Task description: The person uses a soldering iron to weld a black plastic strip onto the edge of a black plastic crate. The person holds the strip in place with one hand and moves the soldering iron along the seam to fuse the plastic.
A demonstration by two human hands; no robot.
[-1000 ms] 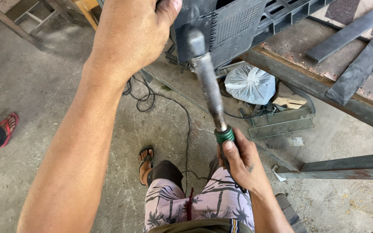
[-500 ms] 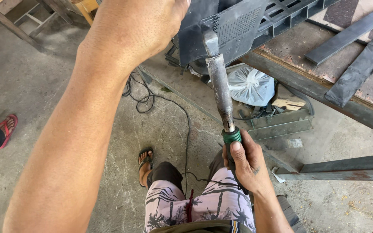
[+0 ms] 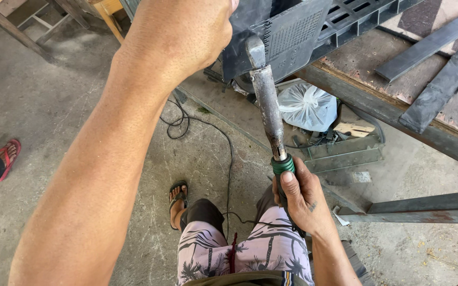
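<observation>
Here, seen from above, a person stands on a stained concrete floor (image 3: 54, 106), wearing patterned shorts (image 3: 250, 254) and a dark sandal (image 3: 177, 193). The right hand (image 3: 300, 198) is low and near, to the right of centre, its fingers wrapped tight around the green-collared handle of a long grey metal tool (image 3: 269, 108), thumb lying up along the grip. The tool's shaft slants up and away from that hand, and its blunt head meets the lower edge of a dark plastic crate (image 3: 292, 37) at the far centre.

The left hand (image 3: 184, 37) is raised high at the far centre-left, forearm filling the left of the view. It rests against the crate's left side, but the fingers are hidden behind the hand, so I cannot tell whether they curl around the crate or merely press on it.

The crate sits at the edge of a worn workbench (image 3: 367, 79) running along the far right, where two flat dark metal bars (image 3: 430, 47) lie. Beneath the bench lies a knotted white plastic bag (image 3: 306, 106), with grey angle-iron pieces (image 3: 340, 153) just near of it and a rusty steel bar (image 3: 425, 206) further right. A black cable (image 3: 208, 127) trails across the floor. At the far left edge, someone else's foot in a red sandal (image 3: 6, 156) shows.
</observation>
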